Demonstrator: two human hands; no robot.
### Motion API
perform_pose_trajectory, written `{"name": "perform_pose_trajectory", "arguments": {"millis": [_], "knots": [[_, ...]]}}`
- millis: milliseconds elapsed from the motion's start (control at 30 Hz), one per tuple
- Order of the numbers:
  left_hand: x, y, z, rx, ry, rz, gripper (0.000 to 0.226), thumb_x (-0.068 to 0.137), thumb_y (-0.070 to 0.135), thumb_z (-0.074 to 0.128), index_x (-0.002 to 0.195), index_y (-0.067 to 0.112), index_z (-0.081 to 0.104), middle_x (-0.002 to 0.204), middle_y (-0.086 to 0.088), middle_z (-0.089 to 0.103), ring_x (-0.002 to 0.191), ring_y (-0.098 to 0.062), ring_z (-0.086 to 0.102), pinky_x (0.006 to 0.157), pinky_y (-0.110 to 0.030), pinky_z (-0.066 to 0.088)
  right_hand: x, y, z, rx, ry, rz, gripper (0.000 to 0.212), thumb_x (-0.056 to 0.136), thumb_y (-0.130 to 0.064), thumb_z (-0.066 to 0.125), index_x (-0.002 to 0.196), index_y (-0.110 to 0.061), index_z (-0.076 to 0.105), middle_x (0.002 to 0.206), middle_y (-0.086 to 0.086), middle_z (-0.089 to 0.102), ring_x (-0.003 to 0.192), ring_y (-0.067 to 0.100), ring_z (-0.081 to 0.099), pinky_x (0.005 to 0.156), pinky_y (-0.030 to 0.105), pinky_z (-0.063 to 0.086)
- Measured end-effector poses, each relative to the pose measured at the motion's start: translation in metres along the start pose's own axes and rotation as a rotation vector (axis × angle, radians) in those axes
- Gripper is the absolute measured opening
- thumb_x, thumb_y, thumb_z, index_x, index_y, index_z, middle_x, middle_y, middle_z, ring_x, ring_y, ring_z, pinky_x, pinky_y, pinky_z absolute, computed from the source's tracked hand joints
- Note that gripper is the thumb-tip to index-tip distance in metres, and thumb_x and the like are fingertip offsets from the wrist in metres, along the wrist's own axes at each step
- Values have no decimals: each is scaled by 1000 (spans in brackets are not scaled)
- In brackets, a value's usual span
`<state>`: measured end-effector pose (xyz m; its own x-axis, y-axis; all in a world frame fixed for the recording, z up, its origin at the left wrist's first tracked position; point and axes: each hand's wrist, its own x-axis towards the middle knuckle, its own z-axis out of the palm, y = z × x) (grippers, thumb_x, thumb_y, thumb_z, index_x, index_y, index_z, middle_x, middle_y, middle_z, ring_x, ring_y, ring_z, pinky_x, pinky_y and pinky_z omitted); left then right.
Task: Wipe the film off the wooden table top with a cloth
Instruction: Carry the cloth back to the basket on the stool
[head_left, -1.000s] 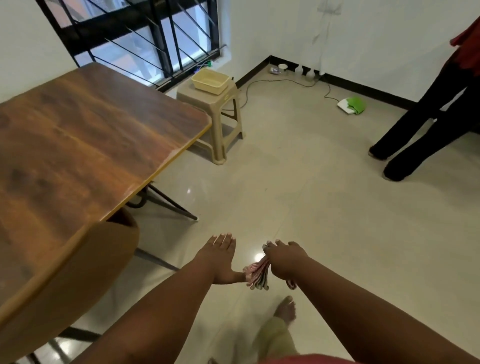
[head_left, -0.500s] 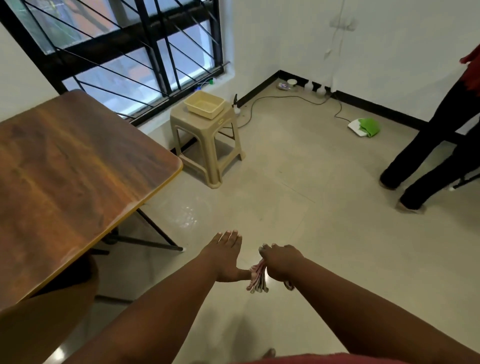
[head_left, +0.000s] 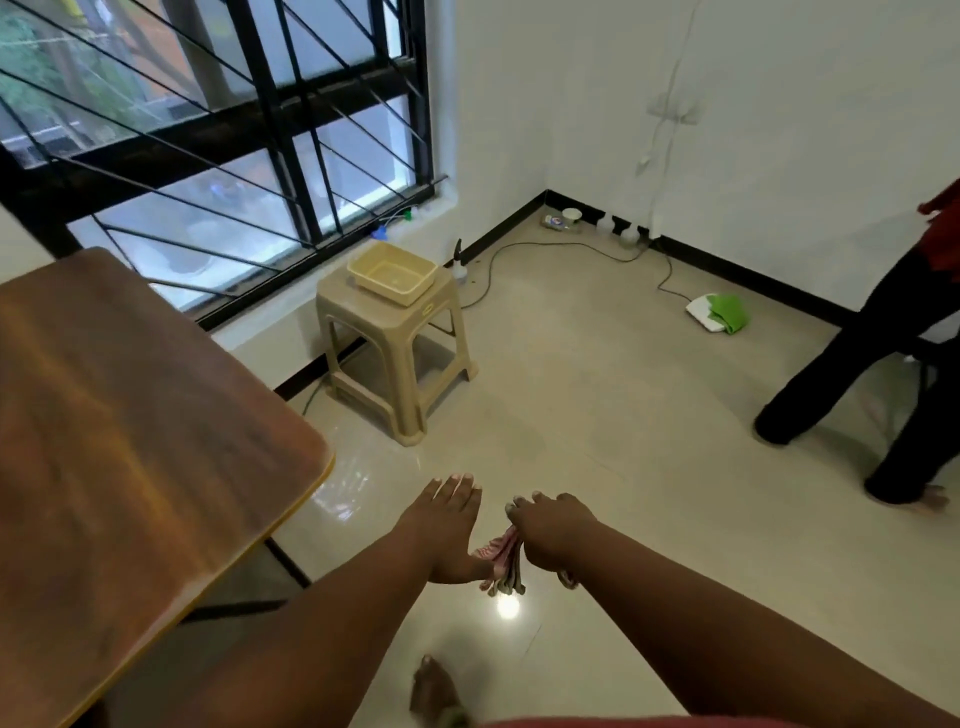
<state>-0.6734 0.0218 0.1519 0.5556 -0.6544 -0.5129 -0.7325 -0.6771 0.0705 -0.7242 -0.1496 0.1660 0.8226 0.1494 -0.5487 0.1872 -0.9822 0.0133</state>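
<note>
The wooden table top (head_left: 130, 441) fills the left side, brown with a yellow edge band. To the right of its corner, over the floor, my right hand (head_left: 553, 532) grips a bunched pinkish patterned cloth (head_left: 503, 564) that hangs down below the fist. My left hand (head_left: 447, 525) is beside it with fingers straight and flat, its thumb reaching toward the cloth. Both hands are off the table.
A beige plastic stool (head_left: 395, 353) with a cream basin (head_left: 392, 273) on top stands by the barred window. A spray bottle (head_left: 458, 265) and a cable lie near the wall. Another person's dark-trousered legs (head_left: 872, 374) stand at right. A green and white item (head_left: 719, 313) lies on the floor.
The view has swung right and up, so the table slid to the left and the stool came nearer the centre. My hands keep the same pose with the cloth.
</note>
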Motion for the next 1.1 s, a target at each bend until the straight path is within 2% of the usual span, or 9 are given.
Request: {"name": "perform_pose_trajectory", "arguments": {"millis": [233, 367, 467, 567, 667, 767, 867, 967, 1100], "knots": [[58, -60, -58, -7, 2, -47, 109, 80, 81, 35, 152, 10, -7, 161, -13, -8, 148, -28, -10, 118, -44, -8, 62, 30, -68, -38, 3, 46, 50, 95, -18, 40, 144, -12, 32, 148, 5, 36, 137, 26, 31, 104, 44, 31], [86, -73, -81, -13, -43, -65, 117, 73, 87, 38, 153, 14, -6, 161, -11, -5, 148, -28, -9, 118, -49, -7, 95, 47, -95, -22, 2, 61, 39, 93, -17, 40, 132, -13, 44, 134, 6, 49, 121, 27, 46, 93, 42, 37], [111, -76, -101, 6, -22, -43, 119, 70, 89, 40, 154, 15, -1, 162, -11, 0, 148, -30, -5, 118, -50, -2, 125, 61, -120, 21, 10, 51, 38, 93, -23, 43, 130, -16, 47, 131, 3, 52, 119, 25, 48, 93, 41, 37], [142, -83, -125, 2, -12, -85, 103, 77, 82, 44, 153, 19, 16, 160, -12, 12, 147, -33, 5, 118, -51, 7, 162, 78, -146, 14, 53, 6, 33, 93, -22, 44, 125, -16, 51, 126, 3, 55, 115, 26, 51, 91, 42, 39], [174, -100, -154, -8, 12, -188, 82, 84, 71, 46, 147, 20, 34, 151, -12, 32, 141, -33, 22, 113, -48, 25, 198, 95, -176, 44, 84, -32, 25, 90, -18, 47, 114, -15, 55, 115, 4, 59, 106, 26, 57, 81, 39, 39], [201, -129, -179, -53, 74, -308, 51, 92, 49, 46, 134, 21, 48, 132, -9, 50, 125, -29, 42, 99, -42, 41, 229, 118, -203, 29, 115, -70, 23, 88, -13, 49, 109, -16, 57, 111, 3, 61, 101, 25, 59, 79, 38, 40], [220, -165, -201, -168, 149, -431, 28, 91, 31, 47, 116, 23, 59, 113, -3, 60, 104, -22, 56, 86, -35, 48, 258, 140, -231, 30, 141, -124, 23, 89, -14, 46, 111, -16, 54, 109, 6, 62, 99, 26, 60, 77, 35, 40], [232, -203, -219, -274, 167, -525, 19, 90, 31, 50, 101, 28, 65, 97, 2, 65, 87, -17, 62, 79, -34, 52, 291, 152, -253, 76, 148, -180, 24, 87, -14, 46, 109, -19, 54, 104, 5, 63, 95, 25, 61, 73, 34, 40], [247, -262, -235, -330, 194, -590, 21, 88, 30, 51, 101, 30, 68, 98, 2, 62, 90, -18, 61, 79, -36, 53, 341, 153, -271, 129, 198, -255, 35, 82, -11, 45, 113, -26, 53, 98, 2, 65, 90, 24, 63, 72, 34, 42]]}}
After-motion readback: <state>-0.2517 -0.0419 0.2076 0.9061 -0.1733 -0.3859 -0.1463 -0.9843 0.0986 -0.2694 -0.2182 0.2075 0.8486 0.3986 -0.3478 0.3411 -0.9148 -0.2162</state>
